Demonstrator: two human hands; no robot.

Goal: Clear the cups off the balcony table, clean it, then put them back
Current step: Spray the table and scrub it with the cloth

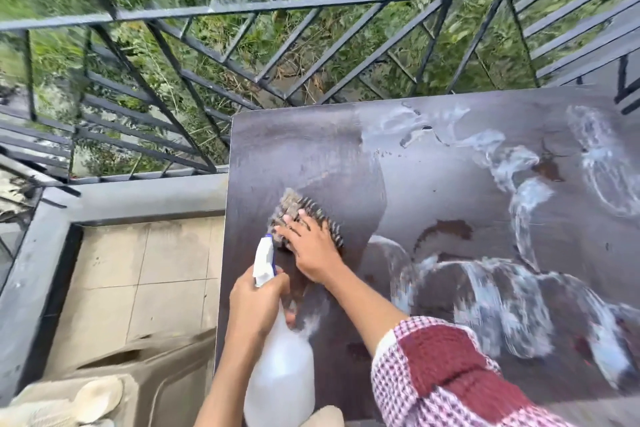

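While the left hand (256, 305) grips a translucent spray bottle (280, 374), the right hand (311, 246) presses a cloth (304, 215).

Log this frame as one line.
phase: cleaning | left hand: holds spray bottle | right hand: presses cloth on table | tabletop: wet streaks | cups: none visible

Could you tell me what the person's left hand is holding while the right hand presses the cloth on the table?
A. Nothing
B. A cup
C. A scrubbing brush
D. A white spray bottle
D: the left hand is wrapped around the neck of a white spray bottle, beside the right hand on the cloth.
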